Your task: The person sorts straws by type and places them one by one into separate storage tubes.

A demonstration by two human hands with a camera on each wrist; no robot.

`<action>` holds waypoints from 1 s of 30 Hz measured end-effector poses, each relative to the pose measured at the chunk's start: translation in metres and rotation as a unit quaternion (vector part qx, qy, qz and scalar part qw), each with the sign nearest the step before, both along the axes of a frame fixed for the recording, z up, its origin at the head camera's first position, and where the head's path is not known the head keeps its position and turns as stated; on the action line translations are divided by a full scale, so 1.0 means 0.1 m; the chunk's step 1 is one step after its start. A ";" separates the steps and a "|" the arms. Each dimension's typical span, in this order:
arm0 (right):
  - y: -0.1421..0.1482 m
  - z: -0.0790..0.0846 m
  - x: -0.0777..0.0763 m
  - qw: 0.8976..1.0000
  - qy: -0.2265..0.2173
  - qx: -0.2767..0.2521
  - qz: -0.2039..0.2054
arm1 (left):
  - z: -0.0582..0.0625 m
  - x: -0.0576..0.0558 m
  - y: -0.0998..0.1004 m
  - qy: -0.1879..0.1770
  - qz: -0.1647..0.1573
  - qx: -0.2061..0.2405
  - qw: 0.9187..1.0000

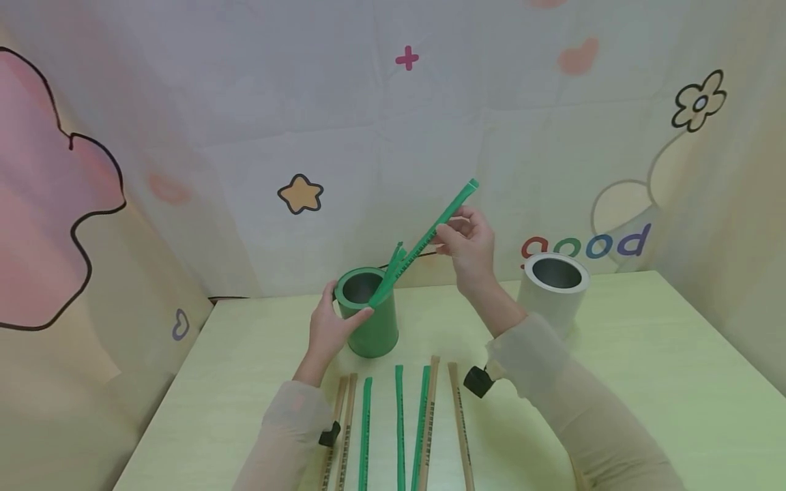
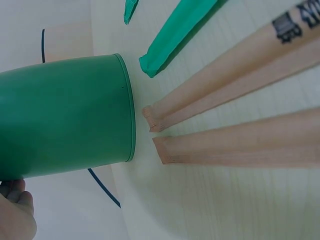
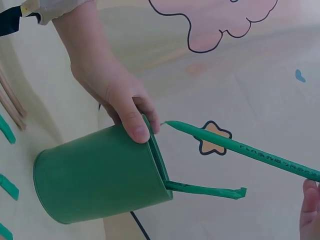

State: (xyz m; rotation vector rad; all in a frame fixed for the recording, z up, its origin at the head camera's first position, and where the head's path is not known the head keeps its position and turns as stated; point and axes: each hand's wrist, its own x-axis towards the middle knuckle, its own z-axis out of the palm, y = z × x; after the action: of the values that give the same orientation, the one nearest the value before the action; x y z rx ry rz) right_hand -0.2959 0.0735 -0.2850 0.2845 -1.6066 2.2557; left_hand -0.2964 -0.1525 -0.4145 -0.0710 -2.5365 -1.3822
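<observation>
a pale printed cloth (image 1: 245, 82) hangs across the far side, with a light table (image 1: 645, 368) before it. a pink shape (image 1: 49, 198), outlined in black, fills much of the cloth's left.

two pale sleeves, right (image 1: 577, 409) and left (image 1: 285, 426), reach in over the table from the near side.

a green can (image 1: 376, 331) is upright on the far part of the table, left of centre; a white can (image 1: 549, 307) is upright to the right, near the far edge, its lower part partly behind the right sleeve.

the left hand (image 1: 329, 327) grips the green can at its rim, thumb on the near side, fingers round the left. the right hand (image 1: 469, 251), raised above and to the right of that can, pinches a tilted green straw between thumb and fingers.

that raised straw (image 1: 424, 241), marked with dark lettering, slants down to the left; the right wrist view shows its lower end outside the green can, just beside the rim and near the left fingers. a standing straw (image 3: 207, 190) juts from the can's mouth.

on the near table, four brown straws (image 1: 460, 426) and three green straws (image 1: 400, 429) lie lengthwise: two brown at left, then two green, a green and a brown close together, and one brown at right.

on the cloth, the word "good" (image 1: 604, 245) shows at right, a yellow star (image 1: 301, 194) left of centre. smallest are two black boxes, one by the right cuff (image 1: 479, 382), one by the left (image 1: 329, 434).
</observation>
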 end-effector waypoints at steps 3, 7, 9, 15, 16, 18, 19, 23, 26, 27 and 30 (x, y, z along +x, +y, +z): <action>-0.05 -0.04 -0.05 1.000 0.003 -0.018 -0.012 | 0.00 0.00 0.00 -0.001 -0.002 -0.001 1.000; -0.13 -0.11 -0.10 1.000 0.010 -0.007 -0.024 | 0.00 0.00 0.00 -0.001 -0.002 0.001 1.000; -0.18 -0.15 -0.12 0.999 0.014 0.011 -0.029 | 0.01 0.01 0.00 0.000 -0.002 0.001 1.000; -0.30 -0.28 -0.14 0.997 0.009 0.071 -0.036 | 0.01 0.01 0.00 0.002 0.000 -0.001 1.000; -0.32 -0.31 -0.15 0.996 0.006 0.081 -0.037 | 0.01 0.01 0.00 0.002 0.000 -0.001 1.000; -0.36 -0.36 -0.16 0.995 0.001 0.095 -0.037 | 0.01 0.01 0.00 0.002 0.000 -0.001 1.000; -0.37 -0.38 -0.16 0.994 -0.003 0.102 -0.037 | 0.00 0.01 0.00 0.002 0.000 0.000 1.000; -0.43 -0.46 -0.17 0.992 -0.019 0.122 -0.036 | 0.00 0.00 -0.01 0.001 -0.001 0.003 1.000; -0.46 -0.51 -0.16 0.991 -0.030 0.125 -0.035 | 0.00 0.00 -0.01 -0.001 -0.001 0.004 1.000; -0.46 -0.52 -0.17 0.991 -0.031 0.127 -0.034 | 0.00 0.00 -0.01 -0.002 0.000 0.003 1.000; -0.48 -0.56 -0.17 0.990 -0.034 0.133 -0.033 | 0.00 0.00 -0.01 -0.004 0.001 0.004 1.000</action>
State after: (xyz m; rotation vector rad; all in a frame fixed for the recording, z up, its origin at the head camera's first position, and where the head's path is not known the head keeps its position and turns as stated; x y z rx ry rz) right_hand -0.3130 0.0255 -0.3414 0.2209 -1.9255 2.0222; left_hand -0.2964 -0.1534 -0.4142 -0.0624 -2.5374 -1.3935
